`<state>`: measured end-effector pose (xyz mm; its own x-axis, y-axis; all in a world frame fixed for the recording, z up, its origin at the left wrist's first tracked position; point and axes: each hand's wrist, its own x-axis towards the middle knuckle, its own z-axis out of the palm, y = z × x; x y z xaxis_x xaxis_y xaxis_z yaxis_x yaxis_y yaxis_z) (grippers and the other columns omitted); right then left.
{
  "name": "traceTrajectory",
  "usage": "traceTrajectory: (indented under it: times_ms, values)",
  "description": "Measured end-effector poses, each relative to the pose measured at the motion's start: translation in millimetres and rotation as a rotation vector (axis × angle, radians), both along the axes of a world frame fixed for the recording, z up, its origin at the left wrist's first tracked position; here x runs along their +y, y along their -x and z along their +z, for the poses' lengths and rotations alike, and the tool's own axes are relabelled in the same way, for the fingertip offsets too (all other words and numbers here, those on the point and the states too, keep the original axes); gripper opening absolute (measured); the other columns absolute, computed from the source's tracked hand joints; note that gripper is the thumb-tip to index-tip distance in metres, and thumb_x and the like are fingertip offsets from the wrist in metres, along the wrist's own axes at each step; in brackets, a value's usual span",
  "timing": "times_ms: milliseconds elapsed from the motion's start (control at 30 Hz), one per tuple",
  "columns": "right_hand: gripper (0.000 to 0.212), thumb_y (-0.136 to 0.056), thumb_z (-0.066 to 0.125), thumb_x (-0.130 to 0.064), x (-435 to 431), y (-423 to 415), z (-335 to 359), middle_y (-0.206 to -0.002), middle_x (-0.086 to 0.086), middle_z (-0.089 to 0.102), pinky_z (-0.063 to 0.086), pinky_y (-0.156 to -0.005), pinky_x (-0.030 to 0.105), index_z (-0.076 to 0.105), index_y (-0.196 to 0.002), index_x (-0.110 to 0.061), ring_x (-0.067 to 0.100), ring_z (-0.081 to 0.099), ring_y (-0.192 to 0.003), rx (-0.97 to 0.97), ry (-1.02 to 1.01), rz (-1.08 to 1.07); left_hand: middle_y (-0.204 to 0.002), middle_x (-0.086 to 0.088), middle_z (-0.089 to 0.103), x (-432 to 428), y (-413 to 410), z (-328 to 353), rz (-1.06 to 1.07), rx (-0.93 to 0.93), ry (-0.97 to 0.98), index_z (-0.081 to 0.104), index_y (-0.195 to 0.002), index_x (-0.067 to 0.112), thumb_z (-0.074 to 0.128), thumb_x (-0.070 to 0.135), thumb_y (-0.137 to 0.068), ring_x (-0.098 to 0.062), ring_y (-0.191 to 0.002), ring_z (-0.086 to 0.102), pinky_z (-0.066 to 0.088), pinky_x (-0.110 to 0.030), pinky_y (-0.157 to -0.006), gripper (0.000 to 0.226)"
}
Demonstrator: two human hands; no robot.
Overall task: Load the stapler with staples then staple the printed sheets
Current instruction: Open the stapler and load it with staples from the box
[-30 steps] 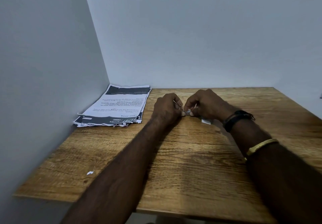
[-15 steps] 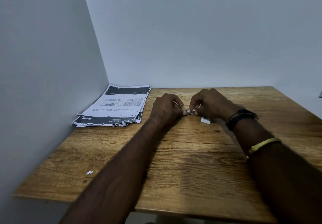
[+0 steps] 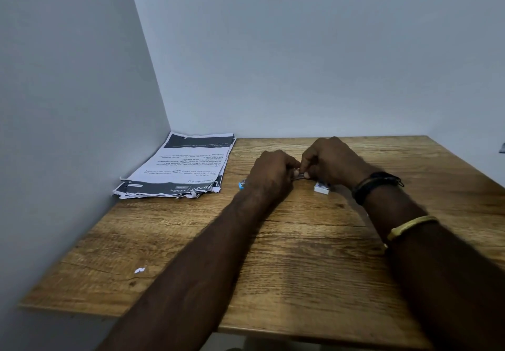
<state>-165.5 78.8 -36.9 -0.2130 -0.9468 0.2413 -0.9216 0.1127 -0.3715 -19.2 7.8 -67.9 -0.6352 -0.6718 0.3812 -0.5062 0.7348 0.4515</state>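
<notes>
- Staple strip (image 3: pixel 299 176): a short silvery piece held low over the far middle of the wooden table (image 3: pixel 300 282). Its long axis runs left to right, about level, with one end toward each hand. Most of it is hidden by fingers.
- Left hand (image 3: pixel 270 175): knuckles up, fingers curled in, fingertips pinching the left end of the staple strip. The forearm reaches in from the near edge at a slant.
- Right hand (image 3: pixel 332 162): knuckles up, fingers curled down, thumb and fingertip pinching the right end. The two hands nearly touch.
- The right wrist wears a black band (image 3: pixel 378 185), with a yellow bangle (image 3: pixel 412 226) further up the arm.
- White box (image 3: pixel 322 188): small, on the table just under the heel of the right hand.
- Blue object (image 3: pixel 241 185): it peeks out just left of the left hand, too little showing to name it.
- Printed sheets (image 3: pixel 185 167): a flat stack in the far left corner beside the wall. Its long axis points away and slightly right, and the text is upside down to the viewer.
- White scrap (image 3: pixel 140 269): near the front left of the table.
</notes>
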Motion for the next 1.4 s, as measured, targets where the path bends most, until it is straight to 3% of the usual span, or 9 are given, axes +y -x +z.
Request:
traceTrajectory:
  times_ms: [167, 400, 567, 733, 1000, 1100, 1233, 1300, 1400]
  values:
    - [0.022, -0.078, 0.081, -0.009, 1, 1, -3, -0.083, -0.005, 0.077, 0.060, -0.078, 0.041, 0.082, -0.082, -0.031, 0.016, 0.070, -0.082, -0.013, 0.010, -0.002, -0.094, -0.001, 0.079, -1, 0, -1, 0.057, -0.016, 0.057, 0.079, -0.104, 0.031, 0.068, 0.016, -0.082, -0.025, -0.094, 0.069, 0.045, -0.026, -0.073, 0.028]
    - [0.031, -0.078, 0.079, -0.005, 1, 3, -5, -0.090, -0.006, 0.076, 0.060, -0.080, 0.041, 0.081, -0.083, -0.035, 0.016, 0.070, -0.085, -0.035, -0.001, 0.010, -0.096, 0.003, 0.078, -5, -2, -2, 0.082, 0.040, 0.006, 0.078, -0.099, 0.030, 0.071, 0.015, -0.084, -0.018, -0.095, 0.068, 0.051, -0.028, -0.081, 0.023]
    - [0.023, -0.079, 0.080, -0.003, -1, 2, -2, -0.077, -0.006, 0.075, 0.052, -0.071, 0.025, 0.083, -0.084, -0.025, 0.005, 0.064, -0.068, -0.017, -0.006, -0.017, -0.102, 0.003, 0.078, -6, -2, -2, 0.080, 0.028, 0.007, 0.078, -0.104, 0.030, 0.068, 0.018, -0.087, -0.019, -0.100, 0.069, 0.051, -0.027, -0.085, 0.023]
    - [0.017, -0.078, 0.081, -0.002, 0, -2, 3, -0.085, 0.001, 0.079, 0.057, -0.082, 0.029, 0.084, -0.087, -0.017, 0.012, 0.068, -0.081, -0.013, -0.019, -0.053, -0.108, -0.001, 0.078, -2, -1, -1, 0.055, -0.036, 0.057, 0.078, -0.110, 0.028, 0.066, 0.019, -0.088, -0.024, -0.106, 0.068, 0.053, -0.032, -0.089, 0.027]
    - [0.016, -0.076, 0.082, 0.001, 1, -3, 4, -0.078, 0.002, 0.078, 0.055, -0.076, 0.028, 0.083, -0.079, -0.014, 0.011, 0.069, -0.076, -0.027, -0.010, -0.072, -0.099, -0.005, 0.078, 4, 0, 1, -0.003, -0.155, 0.145, 0.079, -0.108, 0.026, 0.062, 0.021, -0.088, -0.028, -0.095, 0.069, 0.057, -0.037, -0.080, 0.027]
    - [0.016, -0.074, 0.082, 0.001, 2, -2, 3, -0.079, 0.001, 0.078, 0.055, -0.077, 0.027, 0.082, -0.079, -0.015, 0.009, 0.067, -0.076, -0.017, -0.009, -0.073, -0.110, -0.005, 0.071, 5, -1, 1, -0.001, -0.214, 0.177, 0.074, -0.119, 0.031, 0.058, 0.025, -0.090, -0.029, -0.106, 0.064, 0.051, -0.037, -0.079, 0.034]
    - [0.020, -0.074, 0.079, 0.003, 2, 0, 2, -0.074, -0.003, 0.077, 0.058, -0.080, 0.030, 0.080, -0.075, -0.017, 0.009, 0.070, -0.077, -0.025, -0.012, -0.071, -0.124, 0.000, 0.066, 2, -9, 5, 0.021, -0.239, 0.093, 0.066, -0.129, 0.035, 0.060, 0.028, -0.088, -0.024, -0.119, 0.058, 0.050, -0.038, -0.094, 0.041]
    - [0.021, -0.076, 0.078, 0.003, 3, 2, 0, -0.074, -0.004, 0.076, 0.060, -0.081, 0.033, 0.079, -0.076, -0.018, 0.010, 0.071, -0.078, -0.041, -0.010, -0.063, -0.124, 0.002, 0.066, -2, -15, 8, 0.088, -0.240, 0.057, 0.066, -0.124, 0.033, 0.063, 0.033, -0.084, -0.022, -0.120, 0.058, 0.050, -0.038, -0.098, 0.040]
    - [0.020, -0.080, 0.078, -0.005, 0, 6, -4, -0.093, -0.002, 0.074, 0.057, -0.083, 0.032, 0.078, -0.093, -0.020, 0.017, 0.070, -0.091, -0.022, -0.026, -0.046, -0.113, 0.002, 0.069, -7, -20, 10, 0.171, -0.267, 0.057, 0.070, -0.105, 0.028, 0.065, 0.035, -0.084, -0.024, -0.112, 0.062, 0.051, -0.036, -0.092, 0.023]
